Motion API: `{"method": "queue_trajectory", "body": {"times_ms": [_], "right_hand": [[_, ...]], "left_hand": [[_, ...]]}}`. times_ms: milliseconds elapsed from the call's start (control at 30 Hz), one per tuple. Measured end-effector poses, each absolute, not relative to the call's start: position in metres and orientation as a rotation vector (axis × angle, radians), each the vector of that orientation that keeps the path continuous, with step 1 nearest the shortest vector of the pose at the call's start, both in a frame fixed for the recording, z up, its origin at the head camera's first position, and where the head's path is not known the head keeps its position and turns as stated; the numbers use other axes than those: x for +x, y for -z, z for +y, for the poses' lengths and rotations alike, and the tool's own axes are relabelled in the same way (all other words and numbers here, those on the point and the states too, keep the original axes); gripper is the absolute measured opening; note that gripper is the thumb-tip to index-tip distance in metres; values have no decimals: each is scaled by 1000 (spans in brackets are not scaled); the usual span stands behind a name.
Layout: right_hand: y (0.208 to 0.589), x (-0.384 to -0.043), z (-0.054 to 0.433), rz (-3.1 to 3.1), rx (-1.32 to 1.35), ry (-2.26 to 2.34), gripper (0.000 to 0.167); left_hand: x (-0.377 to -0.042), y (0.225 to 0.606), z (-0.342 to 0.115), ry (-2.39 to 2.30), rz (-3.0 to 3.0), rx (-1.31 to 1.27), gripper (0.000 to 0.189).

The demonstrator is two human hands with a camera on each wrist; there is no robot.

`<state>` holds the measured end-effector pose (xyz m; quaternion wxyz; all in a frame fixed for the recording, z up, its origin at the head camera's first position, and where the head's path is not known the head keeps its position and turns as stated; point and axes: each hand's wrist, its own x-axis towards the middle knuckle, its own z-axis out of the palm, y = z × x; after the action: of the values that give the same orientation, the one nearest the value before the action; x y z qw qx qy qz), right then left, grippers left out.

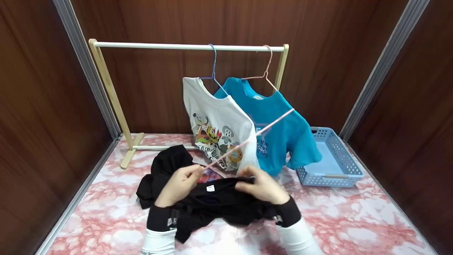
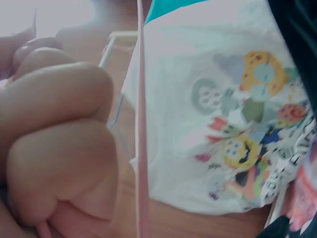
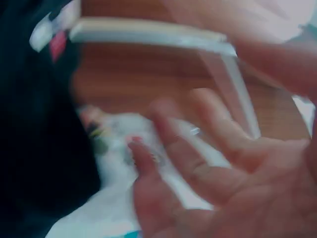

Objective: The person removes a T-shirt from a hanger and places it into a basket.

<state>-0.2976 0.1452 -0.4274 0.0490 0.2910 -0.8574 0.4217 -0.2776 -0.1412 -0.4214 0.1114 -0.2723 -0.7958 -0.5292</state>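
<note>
In the head view my left hand grips a pink clothes hanger, whose long bar slants up to the right. The left wrist view has that hand's curled fingers beside the bar. A black T-shirt lies bunched beneath both hands, its neck opening and white label facing up. My right hand is at the right side of the black collar. In the blurred right wrist view its fingers are spread, with the black cloth to their left and nothing visibly pinched.
A rack stands behind. From it hang a white printed T-shirt on a blue hanger and a blue T-shirt on another pink hanger. A light-blue basket sits at right on the marbled tabletop.
</note>
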Motion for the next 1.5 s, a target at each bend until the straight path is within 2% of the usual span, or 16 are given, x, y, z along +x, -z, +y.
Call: {"method": "queue_trajectory", "body": {"times_ms": [200, 267, 367, 433, 567, 633, 700, 867, 1033, 1233, 1300, 1433, 1500], "right_hand": [[456, -304, 125, -3004, 785, -846, 97], [465, -303, 118, -3065, 796, -744, 107], [477, -302, 111, -3103, 835, -573, 114], [482, -302, 109, -3094, 870, -492, 99], [475, -306, 114, -3103, 910, -515, 40], [460, -310, 119, -3096, 934, -616, 17], [439, -312, 123, -3070, 936, -732, 10], [395, -315, 116, -2806, 985, -853, 9], [391, -324, 88, -2567, 1073, -809, 23], [420, -341, 49, -2587, 1120, -771, 35], [431, -343, 37, -2641, 1115, -771, 49], [456, -340, 17, -2832, 1082, -684, 98], [468, -335, 11, -2952, 1080, -592, 117]], "left_hand": [[-271, 417, -168, 1646, -2270, -698, 38], [-269, 416, -176, 1693, -2233, -656, 38], [-265, 413, -187, 1757, -2185, -573, 35], [-262, 411, -193, 1817, -2150, -493, 36], [-257, 408, -203, 1921, -2068, -277, 41], [-256, 406, -207, 1985, -2004, -167, 43], [-257, 400, -211, 2033, -1935, -47, 43], [-263, 380, -221, 2038, -1842, 194, 42], [-274, 365, -228, 2008, -1826, 203, 39], [-290, 350, -230, 2105, -1723, 109, 32], [-294, 344, -231, 2120, -1710, 98, 31], [-302, 331, -231, 2129, -1697, 80, 30], [-306, 325, -231, 2139, -1685, 72, 30]]}}
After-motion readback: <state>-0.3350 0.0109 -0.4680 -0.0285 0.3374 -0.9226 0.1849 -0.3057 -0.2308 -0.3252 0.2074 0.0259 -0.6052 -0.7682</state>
